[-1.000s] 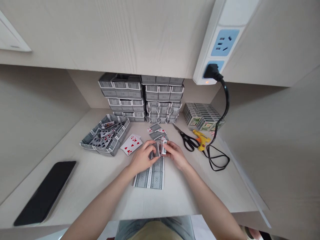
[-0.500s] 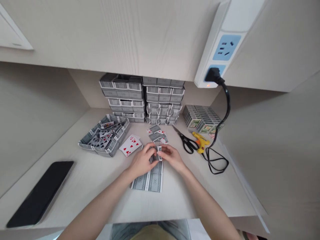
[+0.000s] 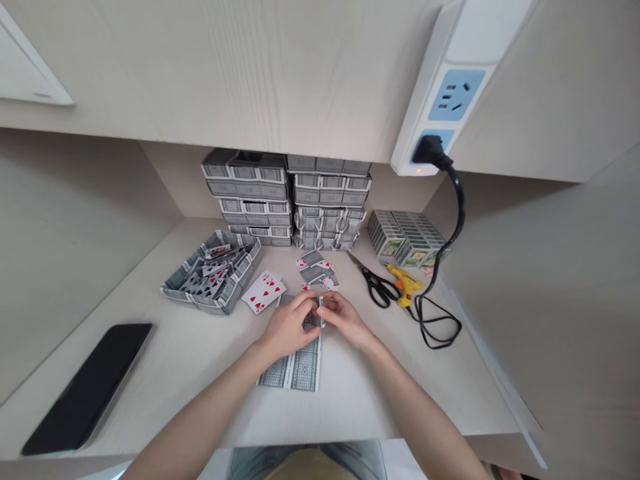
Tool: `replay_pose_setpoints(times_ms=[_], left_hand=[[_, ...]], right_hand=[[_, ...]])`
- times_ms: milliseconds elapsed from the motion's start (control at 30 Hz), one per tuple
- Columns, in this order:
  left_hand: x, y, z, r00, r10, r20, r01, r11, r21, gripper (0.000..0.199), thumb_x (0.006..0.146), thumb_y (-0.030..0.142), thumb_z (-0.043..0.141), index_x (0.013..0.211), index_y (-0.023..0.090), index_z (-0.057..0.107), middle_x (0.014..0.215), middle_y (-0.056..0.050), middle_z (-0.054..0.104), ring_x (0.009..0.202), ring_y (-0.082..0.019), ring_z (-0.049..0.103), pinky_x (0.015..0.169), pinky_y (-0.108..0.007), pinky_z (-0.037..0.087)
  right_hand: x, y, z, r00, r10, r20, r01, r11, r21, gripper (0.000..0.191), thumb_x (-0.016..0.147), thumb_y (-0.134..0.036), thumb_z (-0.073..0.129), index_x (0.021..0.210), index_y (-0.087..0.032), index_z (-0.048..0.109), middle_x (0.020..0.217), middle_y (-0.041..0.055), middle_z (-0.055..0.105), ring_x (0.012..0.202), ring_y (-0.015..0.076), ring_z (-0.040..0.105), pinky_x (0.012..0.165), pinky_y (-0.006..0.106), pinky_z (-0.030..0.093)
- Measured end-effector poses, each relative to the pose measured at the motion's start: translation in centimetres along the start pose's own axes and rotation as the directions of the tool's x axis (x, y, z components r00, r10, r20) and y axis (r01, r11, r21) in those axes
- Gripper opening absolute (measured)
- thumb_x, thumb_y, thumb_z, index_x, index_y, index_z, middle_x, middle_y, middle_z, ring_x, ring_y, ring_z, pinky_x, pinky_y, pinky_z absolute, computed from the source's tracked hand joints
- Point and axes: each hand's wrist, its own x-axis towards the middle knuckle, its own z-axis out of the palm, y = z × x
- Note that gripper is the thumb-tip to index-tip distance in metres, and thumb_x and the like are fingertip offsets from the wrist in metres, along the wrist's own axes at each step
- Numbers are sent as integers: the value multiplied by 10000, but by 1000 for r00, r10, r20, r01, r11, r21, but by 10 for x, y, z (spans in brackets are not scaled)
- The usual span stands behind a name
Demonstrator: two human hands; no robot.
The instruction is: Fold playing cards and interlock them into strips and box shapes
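My left hand (image 3: 286, 328) curls around a folded playing card (image 3: 311, 320); my right hand (image 3: 346, 321) pinches its right edge, fingertips close together. In this head view, the card sits between my hands, over the right side of a playing-card panel (image 3: 305, 369), which runs lengthwise away from me on the bench (image 3: 370, 410), nearer my left.

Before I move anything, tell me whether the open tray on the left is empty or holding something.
Not empty: loose playing cards, several face up, lie inside the tray.
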Motion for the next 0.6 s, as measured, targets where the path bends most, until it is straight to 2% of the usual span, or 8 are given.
replay_pose_setpoints(times_ms=[133,233,333,400,500,600], left_hand=[[-1,3,-2,1000,18,17,-18,999,-35,166,691,204,557,850,197,508,1234,-54,496,900,-176,594,737,-292,480],[0,6,-2,998,55,30,-52,995,-89,174,712,154,531,877,205,511,1254,-37,481,974,-176,565,794,-298,470],[1,8,-4,997,58,43,-49,980,-190,154,738,171,539,886,205,519,1294,-37,433,1049,-188,524,855,-318,455],[3,7,-5,998,58,28,-47,956,-290,168,709,247,614,849,196,535,1315,-56,386,1121,-217,466,919,-344,421],[6,3,-4,999,17,49,10,862,-506,329,604,357,716,831,184,553,1307,-97,342,1183,-258,391,912,-354,424],[10,-3,3,981,-71,182,183,665,-725,336,669,400,655,879,172,528,1150,-105,455,1048,-214,493,798,-321,467]], right_hand=[[-3,1,3,998,32,48,-38,992,124,401,613,-310,731,949,-208,537,736,-19,620,662,129,594,603,239,443],[-4,-1,5,998,10,57,-21,980,196,426,596,-260,743,977,-208,560,823,-1,627,747,146,600,691,270,456],[-4,-3,4,1000,-22,16,19,984,177,406,560,-229,759,930,-189,596,826,1,628,753,149,589,717,275,451],[-2,-3,2,997,-55,-51,61,991,115,436,518,-216,777,916,-186,601,801,-6,630,725,149,578,705,280,449],[2,-2,-5,973,-157,-172,157,988,-10,568,442,-200,804,963,-205,578,835,-9,633,756,162,572,727,295,441],[5,4,-11,940,-275,-203,242,955,-170,603,419,-220,810,971,-223,568,906,5,625,816,179,569,766,315,430]])
